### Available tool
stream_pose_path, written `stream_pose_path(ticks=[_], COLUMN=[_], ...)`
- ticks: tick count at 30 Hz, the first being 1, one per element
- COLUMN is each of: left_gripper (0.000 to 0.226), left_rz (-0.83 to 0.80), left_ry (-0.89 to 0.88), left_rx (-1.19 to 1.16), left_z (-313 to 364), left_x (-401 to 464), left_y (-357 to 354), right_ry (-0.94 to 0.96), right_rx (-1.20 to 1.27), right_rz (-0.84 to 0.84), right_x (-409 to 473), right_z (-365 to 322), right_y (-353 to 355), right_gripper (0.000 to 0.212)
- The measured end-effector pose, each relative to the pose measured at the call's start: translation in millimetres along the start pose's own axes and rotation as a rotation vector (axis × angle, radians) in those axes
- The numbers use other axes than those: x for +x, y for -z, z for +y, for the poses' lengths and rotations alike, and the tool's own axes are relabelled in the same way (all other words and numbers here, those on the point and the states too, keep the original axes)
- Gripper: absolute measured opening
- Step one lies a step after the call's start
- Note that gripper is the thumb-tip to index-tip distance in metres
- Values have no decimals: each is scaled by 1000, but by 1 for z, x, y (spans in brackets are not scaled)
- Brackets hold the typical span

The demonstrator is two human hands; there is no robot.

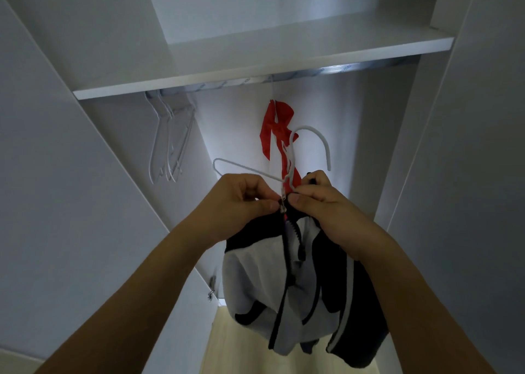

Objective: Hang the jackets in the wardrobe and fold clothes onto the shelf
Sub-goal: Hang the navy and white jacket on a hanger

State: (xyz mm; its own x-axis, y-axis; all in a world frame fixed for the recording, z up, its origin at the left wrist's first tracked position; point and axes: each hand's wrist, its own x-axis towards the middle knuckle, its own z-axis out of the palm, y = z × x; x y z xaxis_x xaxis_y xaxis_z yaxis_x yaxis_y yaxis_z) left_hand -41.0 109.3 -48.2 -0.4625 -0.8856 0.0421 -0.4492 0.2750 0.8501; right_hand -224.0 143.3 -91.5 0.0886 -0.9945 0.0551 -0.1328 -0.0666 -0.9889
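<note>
While both hands' fingers (301, 200) pinch its zipper top, the black-and-white jacket (287, 297) droops crumpled from a white hanger (309, 135).

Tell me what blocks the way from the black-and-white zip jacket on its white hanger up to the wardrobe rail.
Nothing visible blocks it. The black-and-white zip jacket on its white hanger sits below an open stretch of the metal rail. The red garment hangs just behind, and the empty white hangers are off to the left.
</note>
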Motion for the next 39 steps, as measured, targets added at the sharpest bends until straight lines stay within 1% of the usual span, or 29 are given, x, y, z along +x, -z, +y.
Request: stream_pose_path(ticks=[2, 5, 8, 11, 13, 15, 17, 19, 22, 24, 25, 27, 29, 31, 33, 35, 37, 38, 39], left_gripper=[10, 23, 18, 22, 16, 14, 10, 9, 15, 18, 18, 17, 15, 4, 8, 10, 10, 10, 10], left_rz=[-3, 35, 81, 106, 90, 46, 27, 68, 173, 197, 194, 199, 203, 128, -10, -151, -252, -257, -213], left_ry=[28, 26, 28, 75, 154, 197, 200, 184, 101, 27, -23, -179, -370, -523, -582, -543, -448, -389, -316], left_rx=[-13, -113, -188, -154, -147, -179, -206, -198, -129, -24, 44, 175, 262, 310, 348, 340, 324, 289, 213], left_z=[-6, -11, -9, -8, -7, -8, -8, -10, -17, -21, -23, -25, -25, -25, -33, -44, -52, -56, -59], left_x=[-1, -2, -4, -2, 1, 2, 3, 2, -2, -9, -12, -19, -26, -37, -52, -62, -57, -50, -40], left_y=[-1, 0, -4, -8, -6, -6, -7, -10, -14, -17, -19, -20, -20, -24, -37, -45, -32, -20, -5], right_ry=[-8, -22, -30, -13, -1, 2, -10, -25, -75, -92, -92, -89, -81, -40, 12, 37, 10, 1, 2], right_rx=[-20, -13, -18, -69, -107, -137, -142, -135, -28, 0, -13, -5, 34, 77, 84, 74, 99, 102, 91], right_rz=[-48, -96, -105, -107, -115, -125, -124, -112, -40, -3, 2, 29, 108, 196, 241, 276, 283, 253, 209], right_x=[-1, -2, 0, 0, -2, -3, -3, -3, -5, -5, -4, 0, 6, 15, 24, 31, 37, 39, 40], right_z=[0, 0, 1, 2, 3, 3, 3, 3, 1, 0, 1, 6, 9, 9, 6, 3, 1, 1, -1], right_y=[0, 1, 0, -2, -1, -1, -2, -2, -2, -1, -1, -2, -2, 2, 8, 11, 13, 15, 17], right_gripper=[22, 17, 19, 19, 18, 20, 20, 20, 22, 28, 25, 15, 14, 21, 28, 27, 35, 40, 40])
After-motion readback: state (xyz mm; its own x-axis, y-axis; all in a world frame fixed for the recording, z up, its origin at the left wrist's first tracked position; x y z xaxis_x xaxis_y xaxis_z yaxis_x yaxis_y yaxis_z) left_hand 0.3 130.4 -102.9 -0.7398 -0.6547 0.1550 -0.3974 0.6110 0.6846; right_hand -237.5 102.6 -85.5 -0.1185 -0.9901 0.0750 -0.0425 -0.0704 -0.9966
